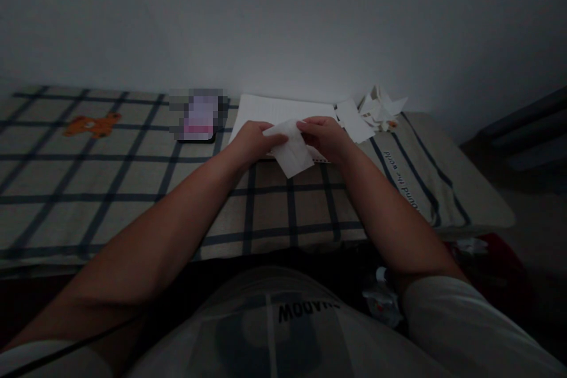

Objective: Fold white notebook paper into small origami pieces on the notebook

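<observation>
Both hands, left (250, 143) & right (325, 137), pinched shut on white paper piece (292, 155) above checked cloth (133, 189)

head camera looks forward and down, close over the bed (133, 189).

Dim lighting is muting every colour. A white paper piece (292, 153) is showing between the left hand (252, 142) and the right hand (325, 136). A white sheet with faint ruled lines (274, 109) is lying behind it, and a white square slip (354, 121) and a heap of white paper scraps (381, 107), one carrying an orange fleck, are lying to the right. The cloth (133, 177) is showing a beige ground crossed by a dark navy check, an orange bear figure (91, 125) at the left and dark lettering (405, 180) near the right edge. The wall (283, 18) is appearing pale grey. The shirt (283, 331) is appearing light grey with dark lettering.
</observation>
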`<state>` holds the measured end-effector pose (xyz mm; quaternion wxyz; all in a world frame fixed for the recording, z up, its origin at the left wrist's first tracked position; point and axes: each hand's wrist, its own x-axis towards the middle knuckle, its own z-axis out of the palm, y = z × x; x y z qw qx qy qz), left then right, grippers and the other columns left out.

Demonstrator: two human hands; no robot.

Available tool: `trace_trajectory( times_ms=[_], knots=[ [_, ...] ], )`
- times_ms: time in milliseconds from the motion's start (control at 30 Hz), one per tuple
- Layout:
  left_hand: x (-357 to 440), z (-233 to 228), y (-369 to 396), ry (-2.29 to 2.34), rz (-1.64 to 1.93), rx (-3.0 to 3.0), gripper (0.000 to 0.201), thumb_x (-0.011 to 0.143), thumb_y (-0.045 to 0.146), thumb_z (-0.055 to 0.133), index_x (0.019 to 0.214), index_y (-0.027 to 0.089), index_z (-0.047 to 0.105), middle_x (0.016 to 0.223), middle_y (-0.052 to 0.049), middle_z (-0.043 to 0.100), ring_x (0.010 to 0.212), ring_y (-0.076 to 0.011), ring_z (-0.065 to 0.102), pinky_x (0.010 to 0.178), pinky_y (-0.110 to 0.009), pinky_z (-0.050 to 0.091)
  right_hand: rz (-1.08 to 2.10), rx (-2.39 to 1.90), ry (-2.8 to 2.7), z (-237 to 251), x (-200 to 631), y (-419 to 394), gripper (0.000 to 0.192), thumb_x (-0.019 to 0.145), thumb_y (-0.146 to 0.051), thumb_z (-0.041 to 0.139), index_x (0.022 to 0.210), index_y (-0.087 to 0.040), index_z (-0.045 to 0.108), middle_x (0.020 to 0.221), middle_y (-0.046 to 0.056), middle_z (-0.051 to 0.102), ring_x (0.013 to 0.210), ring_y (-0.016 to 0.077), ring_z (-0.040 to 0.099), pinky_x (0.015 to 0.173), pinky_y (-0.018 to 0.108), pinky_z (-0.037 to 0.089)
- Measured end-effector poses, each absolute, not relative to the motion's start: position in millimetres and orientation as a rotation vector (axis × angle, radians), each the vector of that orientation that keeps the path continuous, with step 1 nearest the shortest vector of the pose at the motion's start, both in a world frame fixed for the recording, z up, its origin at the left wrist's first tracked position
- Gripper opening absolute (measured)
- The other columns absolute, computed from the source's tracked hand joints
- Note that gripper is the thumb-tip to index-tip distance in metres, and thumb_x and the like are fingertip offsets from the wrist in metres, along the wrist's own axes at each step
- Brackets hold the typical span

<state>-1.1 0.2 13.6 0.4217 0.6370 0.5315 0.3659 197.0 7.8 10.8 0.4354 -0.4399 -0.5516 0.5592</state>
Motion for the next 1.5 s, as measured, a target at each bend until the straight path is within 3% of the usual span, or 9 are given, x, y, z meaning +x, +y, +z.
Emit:
trace_trajectory(
  times_ms=[267,667,933,1133,1500],
  knots=[
    [-2.6,13.4,0.0,1.367,0.765,1.779,0.022,0.072,0.038,0.075,0.065,0.018,0.072,0.058,0.000,0.062,0.055,-0.0135,0.050,0.049,-0.025,0.030,1.292,-1.121,-1.417,3.3,199.4,11.8,0.016,0.074,-0.031,0.084,0.081,-0.020,0.076,0.072,-0.001,0.071,0.067,0.0122,0.060,0.067,0.029,0.051],
    [-4.5,8.8,0.5,1.293,0.800,1.631,0.027,0.071,0.042,0.076,0.063,0.018,0.068,0.059,0.000,0.058,0.053,-0.0115,0.044,0.050,-0.026,0.026,1.178,-1.191,-1.459,8.1,196.3,7.4,0.023,0.082,-0.035,0.080,0.070,-0.020,0.067,0.064,-0.002,0.064,0.061,0.0116,0.057,0.064,0.029,0.049],
    [-2.4,12.8,-3.7,1.313,0.953,1.616,0.030,0.071,0.046,0.080,0.070,0.017,0.072,0.063,0.000,0.061,0.059,-0.0114,0.046,0.055,-0.025,0.033,1.109,-1.197,-1.635,9.6,194.5,4.4,0.022,0.084,-0.038,0.078,0.072,-0.021,0.069,0.064,-0.002,0.065,0.063,0.0121,0.057,0.067,0.030,0.048],
    [-2.3,8.4,-0.4,1.293,1.004,1.687,0.029,0.081,0.045,0.068,0.072,0.017,0.074,0.069,-0.001,0.067,0.066,-0.0144,0.053,0.061,-0.026,0.038,1.160,-1.163,-1.642,7.1,196.0,7.0,0.027,0.084,-0.044,0.076,0.072,-0.021,0.070,0.067,0.000,0.069,0.064,0.0126,0.060,0.067,0.030,0.050],
    [-3.8,4.5,3.5,1.317,1.173,1.690,0.025,0.082,0.041,0.066,0.078,0.018,0.076,0.079,-0.001,0.073,0.077,-0.0173,0.061,0.069,-0.027,0.044,1.178,-1.154,-1.528,0.0,198.7,17.2,0.029,0.089,-0.042,0.073,0.070,-0.022,0.066,0.072,0.002,0.070,0.066,0.0129,0.060,0.070,0.031,0.050]
  ],
)
